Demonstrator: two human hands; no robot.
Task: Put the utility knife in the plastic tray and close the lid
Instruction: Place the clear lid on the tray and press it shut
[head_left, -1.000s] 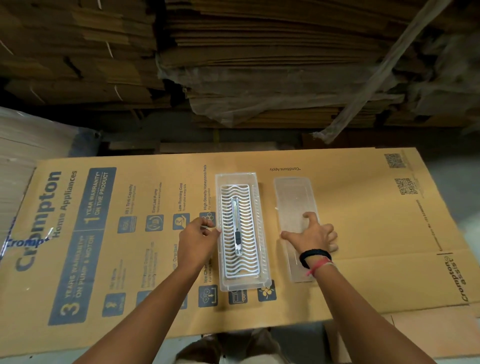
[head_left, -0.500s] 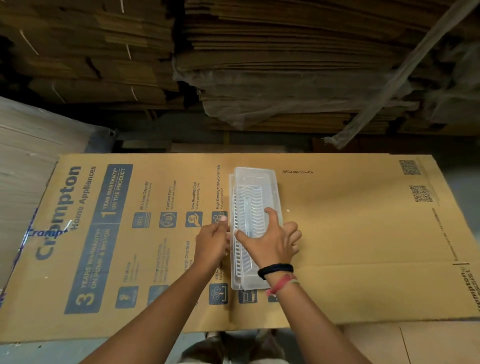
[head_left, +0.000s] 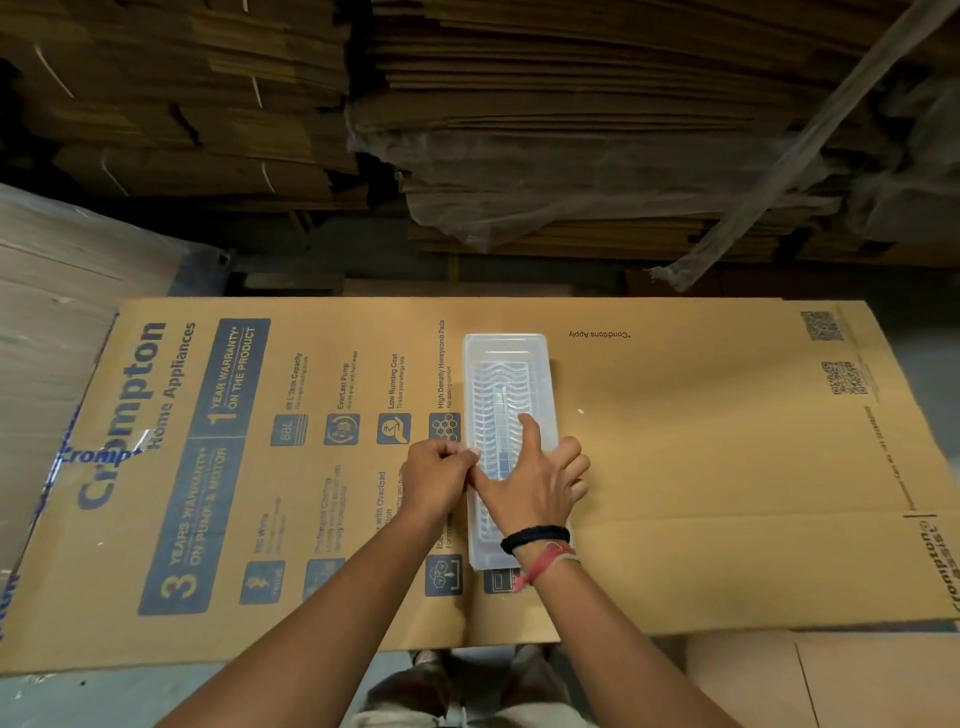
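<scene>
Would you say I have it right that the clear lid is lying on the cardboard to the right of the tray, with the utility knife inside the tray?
Not quite: the head view shows the lid sitting on top of the tray, not beside it. The utility knife does show inside, through the clear plastic, with the right hand spread over the lid.

Printed flattened cardboard box (head_left: 675, 467), stacked cardboard sheets (head_left: 571, 104) behind, plastic wrap (head_left: 519, 208)

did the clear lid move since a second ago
Yes. The lid, which earlier lay on the cardboard sheet right of the tray, now sits over the tray, under the right hand.
</scene>
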